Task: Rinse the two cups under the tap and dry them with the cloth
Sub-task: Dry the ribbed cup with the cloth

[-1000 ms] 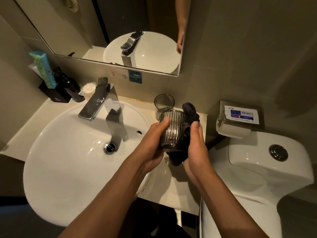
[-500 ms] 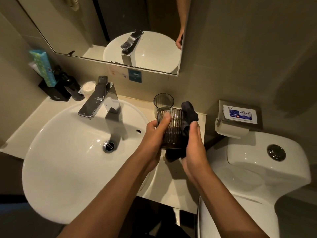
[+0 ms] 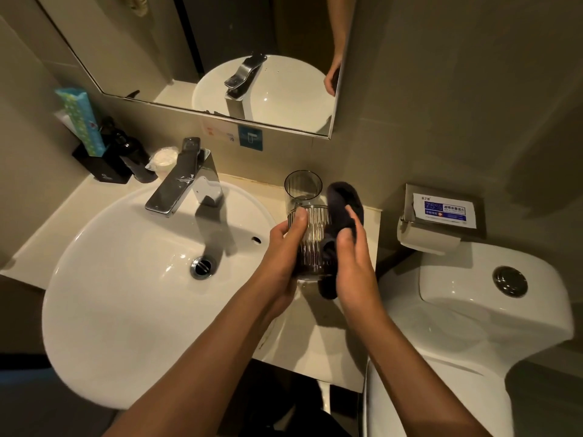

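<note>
Drying step. Left hand [image 3: 285,247] wraps the ribbed cup [image 3: 312,244], held above the desk [image 3: 315,342] right of the sink [image 3: 126,294]. Right hand [image 3: 353,266] presses the dark cloth [image 3: 345,200] onto the cup's side. Second cup [image 3: 303,189] stands just behind, on the desk. Advice: rotate the cup with the left, keep cloth pressure in the grooves, then do inside and base.

A pale counter [image 3: 318,348] carries the white basin [image 3: 110,310]. A clear cup [image 3: 303,187] stands at its back edge. A black holder [image 3: 101,165] sits far left.
</note>
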